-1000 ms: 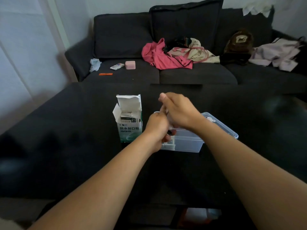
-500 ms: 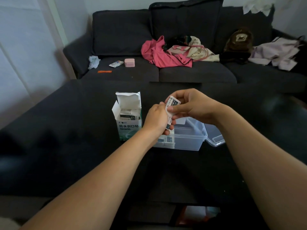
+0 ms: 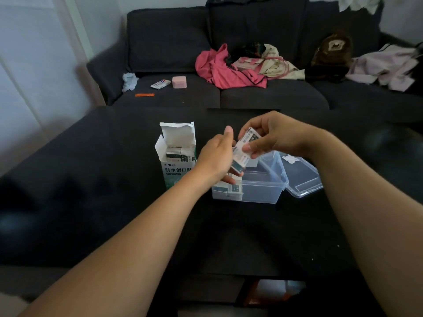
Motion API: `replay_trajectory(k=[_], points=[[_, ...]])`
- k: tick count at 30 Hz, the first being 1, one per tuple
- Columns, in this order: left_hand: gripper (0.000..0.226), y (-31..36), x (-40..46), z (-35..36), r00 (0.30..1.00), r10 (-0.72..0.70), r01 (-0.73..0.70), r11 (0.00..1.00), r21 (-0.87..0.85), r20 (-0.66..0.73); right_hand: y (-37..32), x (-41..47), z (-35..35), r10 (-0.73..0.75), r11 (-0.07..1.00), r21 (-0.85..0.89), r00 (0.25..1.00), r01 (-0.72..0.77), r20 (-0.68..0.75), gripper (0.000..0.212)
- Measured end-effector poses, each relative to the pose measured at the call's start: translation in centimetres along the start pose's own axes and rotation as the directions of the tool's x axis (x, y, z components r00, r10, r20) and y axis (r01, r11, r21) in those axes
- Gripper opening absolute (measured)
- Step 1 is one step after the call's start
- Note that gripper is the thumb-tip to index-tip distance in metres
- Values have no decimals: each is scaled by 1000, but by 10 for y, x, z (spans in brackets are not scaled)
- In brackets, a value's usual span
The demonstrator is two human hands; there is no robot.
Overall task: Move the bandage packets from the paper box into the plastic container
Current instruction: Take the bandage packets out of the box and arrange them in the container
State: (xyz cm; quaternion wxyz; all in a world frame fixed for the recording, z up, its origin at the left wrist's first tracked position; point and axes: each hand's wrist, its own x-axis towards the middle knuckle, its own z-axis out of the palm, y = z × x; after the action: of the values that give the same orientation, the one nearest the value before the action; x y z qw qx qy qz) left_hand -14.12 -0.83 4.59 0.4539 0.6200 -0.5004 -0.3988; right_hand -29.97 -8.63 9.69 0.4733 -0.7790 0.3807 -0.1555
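Both hands meet over the dark tabletop [image 3: 91, 202]. Our right hand [image 3: 272, 136] pinches a strip of bandage packets [image 3: 242, 149] between thumb and fingers above the clear plastic container [image 3: 261, 188], where a few packets already lie at its left end. Our left hand [image 3: 217, 156] curls its fingers around the strip's lower end. Just left stands the open paper box [image 3: 177, 156], packets inside. Beyond, a sofa [image 3: 251, 92] carries clothes.

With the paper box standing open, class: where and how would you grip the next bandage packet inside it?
Pinch the top edges of the bandage packets from directly above. They stand upright in the paper box, whose walls hide their sides, and the flap is folded back, so the mouth is open.
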Motion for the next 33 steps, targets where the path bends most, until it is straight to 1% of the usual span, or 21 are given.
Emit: replay_trajectory(k=[1, 2, 3, 4, 5, 7, 9, 11, 13, 15, 18, 21, 25, 29, 33], points=[[53, -1, 1, -5, 998, 57, -54, 994, 90, -40, 2, -1, -7, 38, 999, -8, 999, -39, -15, 22], [50, -3, 3, -11, 984, 156, -132, 965, 227, -88, 4, -2, -13, 79, 996, -37, 997, -80, -24, 21], [46, -5, 5, -18, 955, 274, -213, 900, 381, -112, 6, -1, -18, 118, 988, -94, 993, -120, -24, 21], [41, -7, 7, -24, 926, 365, -270, 816, 511, -93, 9, 0, -21, 156, 974, -166, 988, -157, -19, 20], [35, -10, 8, -31, 916, 399, -295, 738, 607, -39, 11, 3, -21, 189, 954, -236, 982, -186, -9, 19], [26, -14, 7, -39, 937, 337, -299, 632, 715, 94, 16, 13, -16, 238, 913, -345, 971, -218, 16, 20], [29, -16, 6, -41, 954, 243, -287, 556, 780, 177, 20, 23, -8, 277, 876, -420, 960, -236, 39, 21], [38, -18, 5, -41, 955, 208, -290, 517, 805, 210, 22, 31, 0, 326, 841, -476, 943, -258, 64, 20], [48, -17, 6, -41, 946, 215, -319, 497, 807, 241, 25, 36, 6, 381, 818, -497, 920, -289, 91, 22], [56, -17, 7, -40, 940, 196, -339, 483, 807, 278, 29, 40, 11, 420, 819, -476, 901, -321, 114, 24], [64, -16, 6, -38, 943, 125, -331, 451, 829, 309, 34, 43, 16, 451, 814, -463, 884, -351, 123, 25], [61, -20, 6, -36, 947, 83, -316, 433, 844, 311, 38, 44, 21, 479, 791, -488, 870, -369, 119, 23], [59, -22, 8, -35, 943, 76, -323, 441, 837, 324, 42, 48, 28, 510, 766, -505, 854, -397, 102, 28], [58, -24, 8, -34, 942, 87, -329, 435, 838, 324, 45, 50, 35, 502, 692, -614, 864, -380, 32, 33], [55, -25, 9, -34, 940, 94, -333, 445, 831, 327, 46, 50, 40, 476, 594, -727, 879, -345, -28, 42]])
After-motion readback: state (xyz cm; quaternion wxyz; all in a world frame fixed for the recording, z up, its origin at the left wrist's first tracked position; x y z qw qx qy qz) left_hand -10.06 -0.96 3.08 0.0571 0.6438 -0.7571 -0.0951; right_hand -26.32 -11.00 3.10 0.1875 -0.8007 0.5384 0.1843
